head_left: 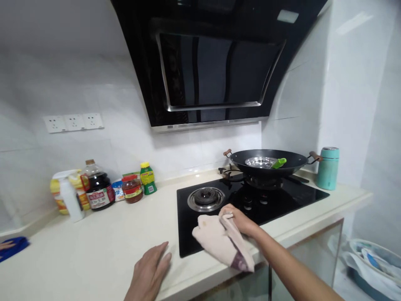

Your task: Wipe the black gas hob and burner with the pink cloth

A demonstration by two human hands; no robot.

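Note:
My right hand [236,217] grips a pale cloth [216,240] over the front left part of the black glass cooktop [184,228]. The cloth hangs past the cooktop's front edge onto the counter, and a dark purple patch shows at its lower corner. My left hand [150,267] rests on the pale countertop [103,255], left of the cooktop, its fingers apart and holding nothing. Behind the cloth lies the bare left burner [206,198]. A black wok [294,161] with wooden handles sits over the right burner, holding a shiny metal strainer [260,162] with a green handle.
Against the wall stand a white spray bottle [71,198], a dark sauce bottle [98,188], a red-lidded jar [132,190] and a green bottle [148,179]. A turquoise flask [328,169] is beside the wok. Overhead leans a black range hood [213,75]. A lined bin [372,259] stands lower right.

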